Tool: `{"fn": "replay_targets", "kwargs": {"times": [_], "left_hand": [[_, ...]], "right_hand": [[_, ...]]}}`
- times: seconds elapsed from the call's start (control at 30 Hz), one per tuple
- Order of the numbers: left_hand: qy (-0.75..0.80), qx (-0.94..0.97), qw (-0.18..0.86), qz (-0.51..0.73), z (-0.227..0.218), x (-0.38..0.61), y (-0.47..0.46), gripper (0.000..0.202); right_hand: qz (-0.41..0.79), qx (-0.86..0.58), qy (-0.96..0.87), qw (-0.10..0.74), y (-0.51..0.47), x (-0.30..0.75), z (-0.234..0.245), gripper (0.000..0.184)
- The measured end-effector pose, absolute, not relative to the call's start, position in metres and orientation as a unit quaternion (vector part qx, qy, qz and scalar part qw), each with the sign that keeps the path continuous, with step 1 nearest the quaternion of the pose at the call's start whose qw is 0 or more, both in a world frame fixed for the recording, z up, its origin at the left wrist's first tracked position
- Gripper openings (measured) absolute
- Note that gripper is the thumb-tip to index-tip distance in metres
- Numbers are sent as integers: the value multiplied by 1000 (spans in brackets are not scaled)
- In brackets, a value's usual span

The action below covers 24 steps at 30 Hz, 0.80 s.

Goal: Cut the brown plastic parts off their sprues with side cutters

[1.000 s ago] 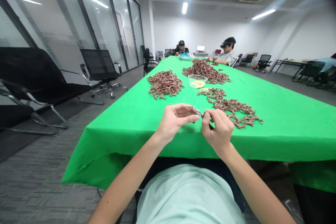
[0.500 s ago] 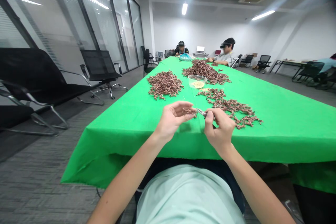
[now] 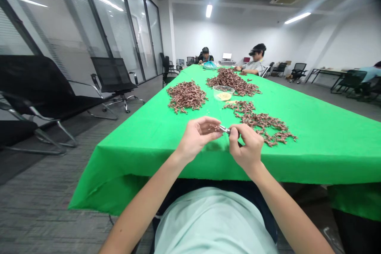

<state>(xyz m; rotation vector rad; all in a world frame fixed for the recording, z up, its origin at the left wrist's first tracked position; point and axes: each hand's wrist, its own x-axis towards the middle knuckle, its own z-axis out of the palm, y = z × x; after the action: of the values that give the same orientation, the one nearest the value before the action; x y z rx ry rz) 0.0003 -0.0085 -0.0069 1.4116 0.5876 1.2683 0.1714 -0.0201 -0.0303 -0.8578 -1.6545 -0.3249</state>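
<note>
My left hand is curled with its fingertips pinched on a small brown piece. My right hand is closed round a small metal tool, whose tip meets that piece. Both hands hover just above the near edge of the green tablecloth. A scattered heap of small brown pieces lies just beyond my right hand.
Further along the table sit another brown pile, a clear plastic bowl with yellowish bits, and a larger pile. Two people sit at the far end. Black chairs stand on the left beside glass walls.
My hands drew slightly apart half a second ago, then closed together again, the tool tip back against the piece. Nothing else moved.
</note>
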Motion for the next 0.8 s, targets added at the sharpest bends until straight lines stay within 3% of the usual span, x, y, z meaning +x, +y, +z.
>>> {"fn": "replay_targets", "kwargs": {"times": [0.8], "left_hand": [[227, 445, 718, 484, 0, -10, -3, 25]], "right_hand": [[-85, -395, -714, 572, -23, 171, -30, 18]]}}
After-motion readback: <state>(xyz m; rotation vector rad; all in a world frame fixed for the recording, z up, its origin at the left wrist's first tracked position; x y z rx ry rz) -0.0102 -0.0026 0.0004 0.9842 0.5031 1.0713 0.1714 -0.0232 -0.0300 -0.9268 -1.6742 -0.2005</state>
